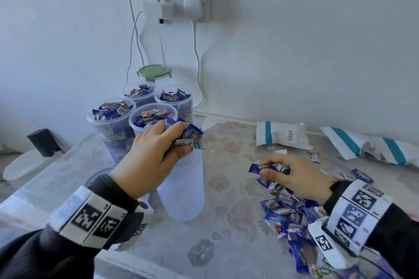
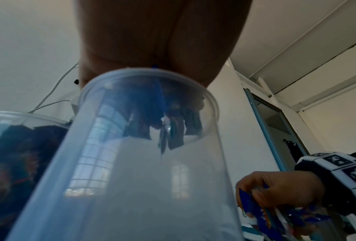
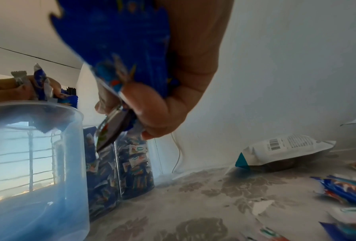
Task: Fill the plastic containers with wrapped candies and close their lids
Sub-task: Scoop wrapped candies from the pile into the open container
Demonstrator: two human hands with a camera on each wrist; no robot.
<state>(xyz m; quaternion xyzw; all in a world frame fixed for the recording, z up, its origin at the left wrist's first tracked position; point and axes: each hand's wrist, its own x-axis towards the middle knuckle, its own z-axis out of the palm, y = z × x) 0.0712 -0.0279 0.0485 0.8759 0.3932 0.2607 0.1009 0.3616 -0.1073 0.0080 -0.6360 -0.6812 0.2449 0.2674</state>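
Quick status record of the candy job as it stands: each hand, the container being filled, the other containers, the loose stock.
left hand: grips a bunch of wrapped candies over the near container's mouth
right hand: grips candies above the loose pile
near container: open, looks empty
filled containers: four, topped with candies, no lids on
rear container: green lid on
empty bags: lying by the wall
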